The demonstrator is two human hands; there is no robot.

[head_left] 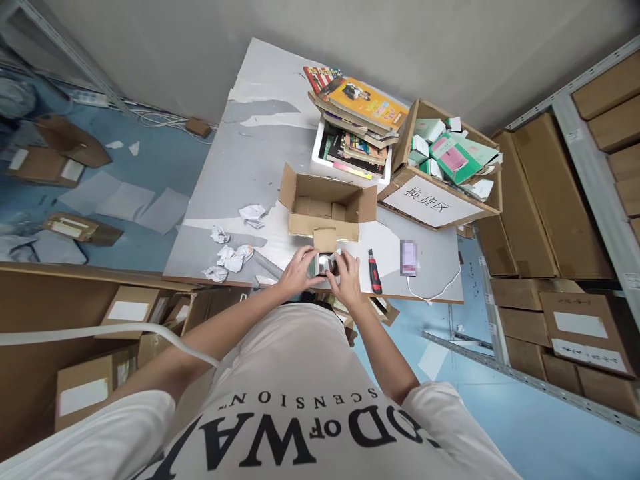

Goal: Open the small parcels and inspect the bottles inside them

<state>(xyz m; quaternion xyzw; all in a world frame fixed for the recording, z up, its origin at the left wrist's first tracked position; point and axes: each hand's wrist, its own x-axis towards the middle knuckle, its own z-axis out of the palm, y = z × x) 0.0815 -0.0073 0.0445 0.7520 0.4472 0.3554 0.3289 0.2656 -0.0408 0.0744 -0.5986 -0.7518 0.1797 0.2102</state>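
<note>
At the table's front edge, my left hand (300, 272) and my right hand (346, 277) close around a small box (326, 264) from both sides. Something dark and shiny shows inside it, too small to name. A brown cardboard flap (325, 239) stands just beyond the box; I cannot tell if it belongs to it. Behind that is an open cardboard carton (320, 208) with its side flaps spread. To the right of my right hand lies a red and black utility knife (375, 272). Crumpled paper (234, 258) lies left of my left hand.
A phone (409, 258) with a white cable is at the right. Books fill a white bin (350, 171) at the back, beside a carton (433, 200) of small green and white boxes. Shelves of cartons (585, 327) stand right; an open large carton (30, 300) is at left.
</note>
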